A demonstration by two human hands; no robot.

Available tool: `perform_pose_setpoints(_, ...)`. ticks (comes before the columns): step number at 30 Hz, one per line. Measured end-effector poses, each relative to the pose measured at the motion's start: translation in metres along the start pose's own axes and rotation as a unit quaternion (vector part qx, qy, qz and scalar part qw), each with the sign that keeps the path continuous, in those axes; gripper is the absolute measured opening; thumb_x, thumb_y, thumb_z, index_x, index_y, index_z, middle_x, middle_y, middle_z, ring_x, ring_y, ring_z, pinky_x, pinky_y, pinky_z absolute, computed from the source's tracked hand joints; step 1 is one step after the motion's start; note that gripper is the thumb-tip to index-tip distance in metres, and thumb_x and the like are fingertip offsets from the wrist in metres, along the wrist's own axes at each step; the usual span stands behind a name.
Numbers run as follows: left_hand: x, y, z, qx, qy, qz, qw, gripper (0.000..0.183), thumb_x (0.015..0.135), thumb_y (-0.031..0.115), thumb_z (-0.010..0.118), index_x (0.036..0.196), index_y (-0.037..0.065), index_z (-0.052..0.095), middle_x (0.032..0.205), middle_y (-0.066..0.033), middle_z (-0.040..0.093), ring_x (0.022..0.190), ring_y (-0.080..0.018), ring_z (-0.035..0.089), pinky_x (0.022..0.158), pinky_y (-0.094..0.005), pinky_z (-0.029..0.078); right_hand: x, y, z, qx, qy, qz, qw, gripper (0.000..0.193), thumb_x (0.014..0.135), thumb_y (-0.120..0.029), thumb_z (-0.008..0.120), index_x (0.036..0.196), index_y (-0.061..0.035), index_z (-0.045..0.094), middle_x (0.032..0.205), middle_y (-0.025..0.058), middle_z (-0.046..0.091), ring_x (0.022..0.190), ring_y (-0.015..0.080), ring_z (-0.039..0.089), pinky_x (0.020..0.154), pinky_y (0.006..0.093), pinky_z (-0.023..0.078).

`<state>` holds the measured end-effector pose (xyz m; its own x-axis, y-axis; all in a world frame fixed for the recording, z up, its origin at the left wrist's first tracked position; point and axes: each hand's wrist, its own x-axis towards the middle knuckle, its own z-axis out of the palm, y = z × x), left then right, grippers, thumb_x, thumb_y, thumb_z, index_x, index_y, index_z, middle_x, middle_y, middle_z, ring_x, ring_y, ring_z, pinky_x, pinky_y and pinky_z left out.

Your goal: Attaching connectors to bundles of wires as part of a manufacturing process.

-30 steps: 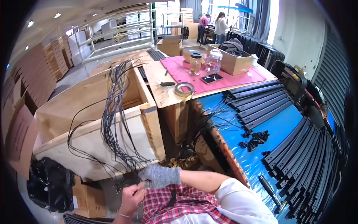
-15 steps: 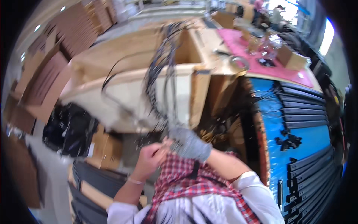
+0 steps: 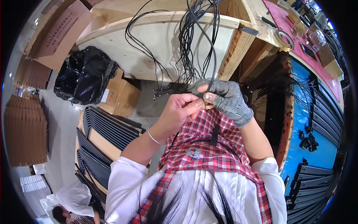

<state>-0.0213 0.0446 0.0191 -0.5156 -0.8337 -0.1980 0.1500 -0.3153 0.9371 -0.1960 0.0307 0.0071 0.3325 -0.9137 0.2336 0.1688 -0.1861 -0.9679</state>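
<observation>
My left hand (image 3: pixel 182 110), bare with a band at the wrist, is closed in a pinch in front of my checked apron. My right hand (image 3: pixel 229 99), in a grey fingerless glove, is closed around a thin black cable (image 3: pixel 214 61) that rises from it toward the wooden crate. The fingertips of both hands meet near the cable's end. Whatever sits between the left fingers is too small to make out. Just beyond, a bundle of black cables (image 3: pixel 186 41) hangs over the rim of the wooden crate (image 3: pixel 160 18), their ends dangling down its pale side.
A black plastic bag (image 3: pixel 84 76) and a carton (image 3: pixel 125 97) stand at left, above stacked black curved frames (image 3: pixel 106 123). At right, a blue-covered bench (image 3: pixel 298 145) bears black bars (image 3: pixel 324 112); a tape roll (image 3: pixel 284 39) lies beyond. Another person (image 3: pixel 74 201) is at lower left.
The view has tilted downward, so the crate and cables sit higher in it and my hands look larger. My hands stay together, and a person has come into sight at lower left.
</observation>
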Motion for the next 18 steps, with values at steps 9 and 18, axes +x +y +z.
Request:
perform_pose_setpoints(9,0.013,-0.013,0.000,0.235,0.021,0.075,0.969,0.013,0.082,0.008,0.055,0.076,-0.003,0.055,0.060,0.0012,0.050,0.053,-0.0027,0.043,0.048,-0.0182,0.034,-0.008,0.022,-0.007,-0.295,0.028,0.036,0.954,0.017,0.077,-0.015,0.061,0.078,0.0005,0.055,0.071,0.0056,0.055,0.063,0.0113,0.051,0.055,0.0248,0.043)
perform_pose_setpoints(18,-0.009,-0.051,-0.017,0.283,-0.247,0.058,0.925,0.011,0.082,0.008,0.057,0.076,-0.002,0.057,0.063,-0.0003,0.055,0.056,-0.0021,0.044,0.051,-0.0166,0.034,-0.038,0.026,-0.013,-0.421,-0.313,-0.157,0.837,0.015,0.076,-0.018,0.060,0.078,-0.0029,0.057,0.069,0.0096,0.053,0.066,0.0266,0.052,0.066,0.0332,0.044)
